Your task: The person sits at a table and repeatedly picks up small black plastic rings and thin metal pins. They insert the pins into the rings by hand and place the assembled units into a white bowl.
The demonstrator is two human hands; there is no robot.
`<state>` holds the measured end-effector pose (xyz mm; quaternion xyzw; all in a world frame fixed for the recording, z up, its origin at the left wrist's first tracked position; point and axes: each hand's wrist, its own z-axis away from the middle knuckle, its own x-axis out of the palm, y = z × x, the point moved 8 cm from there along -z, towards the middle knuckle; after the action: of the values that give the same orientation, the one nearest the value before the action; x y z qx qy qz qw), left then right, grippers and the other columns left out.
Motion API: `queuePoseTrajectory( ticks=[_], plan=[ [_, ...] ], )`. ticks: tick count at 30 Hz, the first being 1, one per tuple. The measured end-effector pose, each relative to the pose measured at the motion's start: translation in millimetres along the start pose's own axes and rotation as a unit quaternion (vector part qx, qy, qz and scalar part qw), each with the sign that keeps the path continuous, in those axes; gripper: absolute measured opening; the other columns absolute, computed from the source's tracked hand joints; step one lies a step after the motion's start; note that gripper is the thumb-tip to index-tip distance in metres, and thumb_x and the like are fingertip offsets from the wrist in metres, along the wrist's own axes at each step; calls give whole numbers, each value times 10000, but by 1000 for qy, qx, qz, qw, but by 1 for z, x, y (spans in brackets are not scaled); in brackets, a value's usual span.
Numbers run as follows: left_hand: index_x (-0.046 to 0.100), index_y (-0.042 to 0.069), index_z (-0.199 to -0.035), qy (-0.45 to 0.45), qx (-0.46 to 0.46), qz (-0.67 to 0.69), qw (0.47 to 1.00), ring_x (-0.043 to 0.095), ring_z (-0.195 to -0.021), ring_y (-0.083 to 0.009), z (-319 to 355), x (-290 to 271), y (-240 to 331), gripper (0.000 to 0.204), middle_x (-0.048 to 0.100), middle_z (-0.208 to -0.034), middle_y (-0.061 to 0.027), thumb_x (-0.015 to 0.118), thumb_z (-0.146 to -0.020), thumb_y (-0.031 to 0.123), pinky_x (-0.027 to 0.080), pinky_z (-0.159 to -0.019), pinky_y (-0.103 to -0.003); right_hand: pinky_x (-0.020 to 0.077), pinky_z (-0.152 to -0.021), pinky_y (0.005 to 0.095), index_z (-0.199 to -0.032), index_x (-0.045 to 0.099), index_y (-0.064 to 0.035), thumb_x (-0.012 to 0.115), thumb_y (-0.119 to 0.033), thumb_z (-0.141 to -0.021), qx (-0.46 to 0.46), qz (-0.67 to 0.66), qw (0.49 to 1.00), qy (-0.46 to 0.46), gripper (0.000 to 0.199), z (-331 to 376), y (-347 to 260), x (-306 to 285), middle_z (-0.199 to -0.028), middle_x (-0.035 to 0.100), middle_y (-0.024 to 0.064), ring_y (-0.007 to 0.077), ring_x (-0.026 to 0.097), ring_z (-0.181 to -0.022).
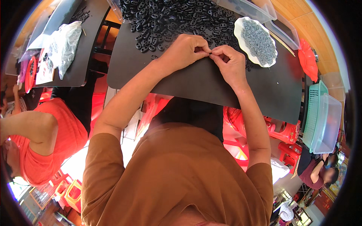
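Observation:
My left hand [187, 49] and my right hand [229, 62] meet fingertip to fingertip above the black table [188, 81]. Both are pinched closed around a tiny dark piece [210, 54], mostly hidden by the fingers, so its kind does not show. Just beyond my hands spreads a big heap of small black oval plastic pieces with holes [177, 19]. To the right of my right hand, a white scalloped dish [241, 39] holds many small grey rod-like pieces [260, 41]. A few small dark bits lie near each hand.
Clear plastic bins [260, 9] stand at the back, with thin sticks [283, 43] and a red dish [308, 60] at the right. A green basket [315, 113] is lower right. On the left table lies a plastic bag [68, 45]; a person in red [56, 132] sits near it.

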<state>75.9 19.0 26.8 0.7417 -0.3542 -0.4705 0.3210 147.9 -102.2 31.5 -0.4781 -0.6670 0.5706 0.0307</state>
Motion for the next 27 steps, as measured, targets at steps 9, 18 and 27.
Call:
queuePoseTrajectory(
  ticks=[9,18,27],
  plan=[
    [702,-2,-858,-7,31,-14,999,664,-771,-194,-1,1,0,71,697,-843,-78,728,-799,27,520,-718,-300,495,-578,243,-823,684,-10,734,39,-768,-22,6,1000,1,89,0,0,0,-826,695,62,118,619,-645],
    [703,4,-858,-10,37,-11,999,661,-772,-197,-2,2,1,69,695,-831,-71,729,-800,30,516,-712,-303,489,-563,262,-792,650,-2,724,62,-755,-65,23,998,8,105,1,-6,0,-822,686,80,163,629,-650],
    [704,3,-858,-12,35,-14,999,669,-770,-188,-1,2,0,67,699,-836,-72,729,-801,28,521,-709,-293,492,-562,273,-798,643,2,722,71,-749,-77,17,997,10,115,2,-8,1,-825,684,85,184,630,-652]
  ],
)
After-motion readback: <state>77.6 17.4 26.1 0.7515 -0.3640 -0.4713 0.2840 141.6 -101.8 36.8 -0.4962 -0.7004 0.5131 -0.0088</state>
